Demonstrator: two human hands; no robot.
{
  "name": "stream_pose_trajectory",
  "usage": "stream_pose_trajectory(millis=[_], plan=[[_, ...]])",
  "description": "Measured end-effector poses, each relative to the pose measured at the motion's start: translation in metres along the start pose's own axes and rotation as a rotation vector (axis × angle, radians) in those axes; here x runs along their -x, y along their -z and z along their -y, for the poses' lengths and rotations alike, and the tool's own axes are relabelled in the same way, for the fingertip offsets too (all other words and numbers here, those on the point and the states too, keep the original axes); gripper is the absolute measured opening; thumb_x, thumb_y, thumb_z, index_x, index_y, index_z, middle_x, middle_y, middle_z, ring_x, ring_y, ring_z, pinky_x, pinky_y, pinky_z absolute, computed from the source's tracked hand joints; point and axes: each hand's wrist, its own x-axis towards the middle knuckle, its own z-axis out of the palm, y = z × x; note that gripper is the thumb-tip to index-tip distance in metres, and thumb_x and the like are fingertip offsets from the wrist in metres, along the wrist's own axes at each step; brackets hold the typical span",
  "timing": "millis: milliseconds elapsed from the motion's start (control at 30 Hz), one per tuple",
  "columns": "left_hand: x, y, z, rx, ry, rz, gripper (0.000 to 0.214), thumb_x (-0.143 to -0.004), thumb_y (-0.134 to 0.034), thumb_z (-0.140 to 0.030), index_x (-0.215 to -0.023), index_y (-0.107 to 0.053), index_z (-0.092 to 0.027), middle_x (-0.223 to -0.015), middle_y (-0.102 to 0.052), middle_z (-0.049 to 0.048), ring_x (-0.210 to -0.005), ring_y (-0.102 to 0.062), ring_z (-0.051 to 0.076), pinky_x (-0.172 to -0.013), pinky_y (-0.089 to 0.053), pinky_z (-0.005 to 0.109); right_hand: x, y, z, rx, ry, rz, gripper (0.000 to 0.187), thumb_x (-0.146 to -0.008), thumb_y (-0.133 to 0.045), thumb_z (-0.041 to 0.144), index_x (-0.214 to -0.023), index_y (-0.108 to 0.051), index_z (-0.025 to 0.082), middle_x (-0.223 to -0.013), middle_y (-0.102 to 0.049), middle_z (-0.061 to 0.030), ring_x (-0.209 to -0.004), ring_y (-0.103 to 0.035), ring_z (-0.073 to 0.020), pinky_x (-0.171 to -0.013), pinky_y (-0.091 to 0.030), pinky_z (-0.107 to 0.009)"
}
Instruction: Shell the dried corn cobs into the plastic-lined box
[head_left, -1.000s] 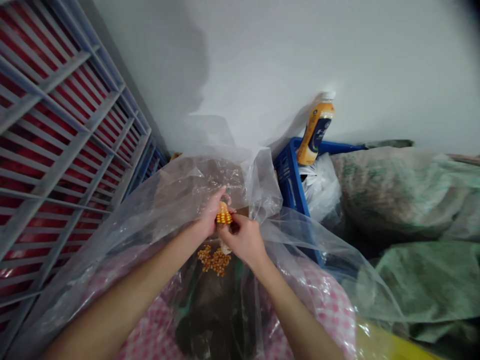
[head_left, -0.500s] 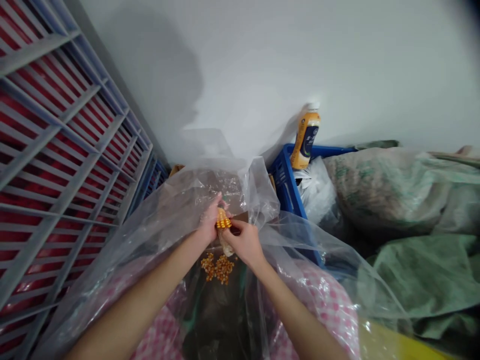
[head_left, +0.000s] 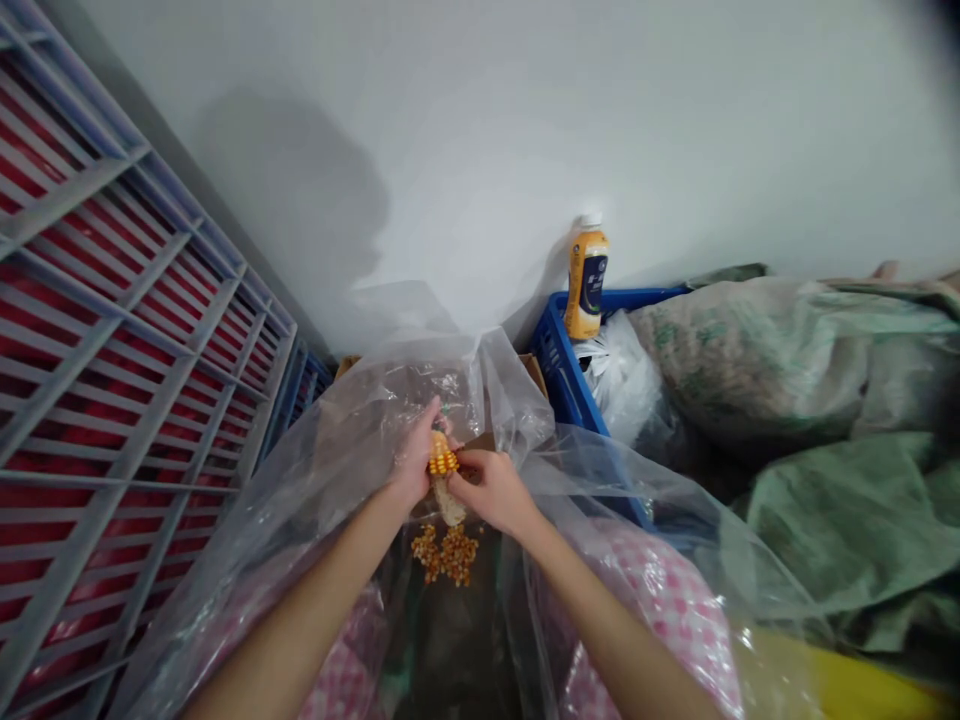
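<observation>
A corn cob [head_left: 444, 478], partly stripped with a band of yellow kernels left near its top, is held between both hands over a clear plastic sheet [head_left: 322, 450]. My left hand [head_left: 415, 457] is closed around the cob's upper part. My right hand [head_left: 489, 489] grips its lower bare part from the right, thumb against the kernels. A small heap of loose kernels [head_left: 445, 554] lies on the plastic just below the hands.
A grey-blue slatted rack [head_left: 127, 350] with red contents fills the left. A blue crate [head_left: 564, 365] holds an orange bottle [head_left: 585, 275] and a white bag. Green woven sacks [head_left: 787, 390] lie at the right. A white wall stands behind; pink checked cloth lies under the plastic.
The view has tilted and shifted, so the hands, the cob and the kernel heap sit slightly lower in the picture. The hands keep their grip on the cob; the yellow band looks a little narrower.
</observation>
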Motion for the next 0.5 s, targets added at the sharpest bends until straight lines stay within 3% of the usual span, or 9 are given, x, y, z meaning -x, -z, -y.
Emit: stream_pose_trajectory(millis=[200,500], plan=[[-0.003,0.002,-0.005,0.062,0.066,0.068,0.028,-0.075,-0.057,-0.035,-0.061,-0.040,-0.018,-0.045,-0.048,-0.0057,-0.034,-0.047,0.008,-0.037,-0.038,0.018,-0.001,-0.006,-0.001,0.006,0.062,-0.045,0.016,-0.077,-0.048,0.017,-0.074,-0.063,0.012,-0.075,-0.064,-0.0043,-0.069,-0.055,-0.0130,-0.062,-0.034,-0.020],[-0.012,0.013,-0.009,0.020,0.350,0.166,0.029,-0.078,-0.051,-0.033,-0.057,-0.038,-0.019,-0.040,-0.043,-0.0054,-0.033,-0.047,0.010,-0.037,-0.041,0.020,0.004,-0.007,-0.004,0.118,0.172,-0.005,0.016,-0.080,-0.046,0.018,-0.069,-0.058,0.015,-0.066,-0.058,-0.0021,-0.060,-0.049,-0.0116,-0.058,-0.032,-0.021]])
